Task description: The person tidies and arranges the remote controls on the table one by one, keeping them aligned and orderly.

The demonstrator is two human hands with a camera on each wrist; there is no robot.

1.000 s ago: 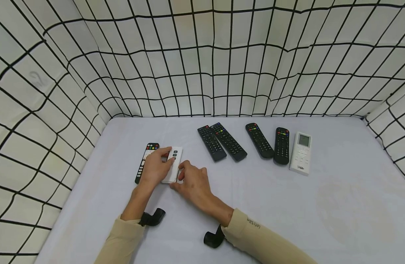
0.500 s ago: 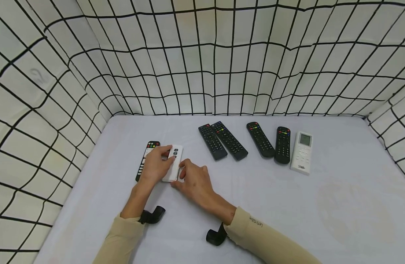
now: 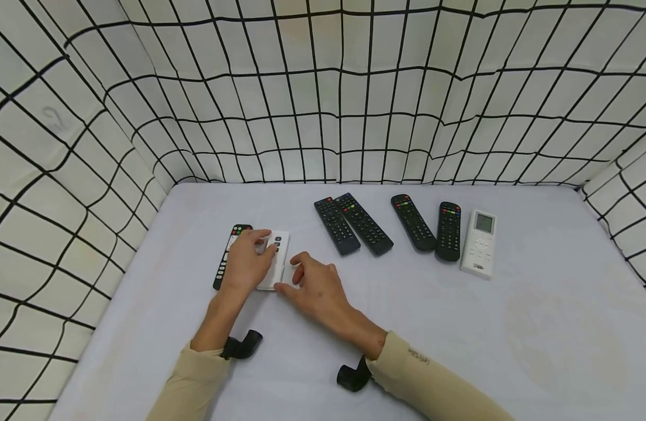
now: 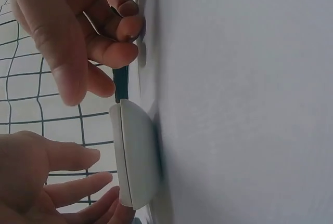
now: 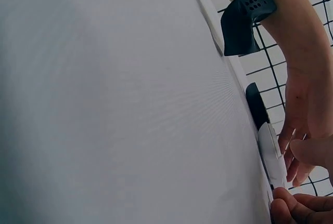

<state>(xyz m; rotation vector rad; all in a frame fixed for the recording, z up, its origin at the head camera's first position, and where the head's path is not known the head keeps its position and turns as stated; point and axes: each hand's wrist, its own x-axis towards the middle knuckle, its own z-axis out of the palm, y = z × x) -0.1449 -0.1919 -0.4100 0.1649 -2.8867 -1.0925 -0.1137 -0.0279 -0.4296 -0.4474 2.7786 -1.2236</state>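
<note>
A white remote control [image 3: 275, 266] lies on the table in front of me. My left hand [image 3: 245, 260] reaches over its left side. In the left wrist view its fingertips [image 4: 122, 212] touch the near-left edge of the white remote [image 4: 136, 154], while thumb and forefinger stand above it. To the right of the remote, my right hand [image 3: 318, 290] has loosely bent fingers and nothing between them. Its thumb is near the remote's lower right corner. A black remote with white and coloured buttons [image 3: 224, 266] lies left of the white one, partly hidden under my left hand.
Two dark remotes [image 3: 337, 227] [image 3: 363, 225] lie side by side at the back middle. Further right are two black remotes [image 3: 414, 223] [image 3: 449, 232] and a white remote with a screen [image 3: 479, 244]. Black netting [image 3: 370, 73] over white cloth walls in the table [image 3: 407, 327].
My right hand has drawn back to the right, its fingers coming away from the white remote's right edge. The left hand stays over the remote.
</note>
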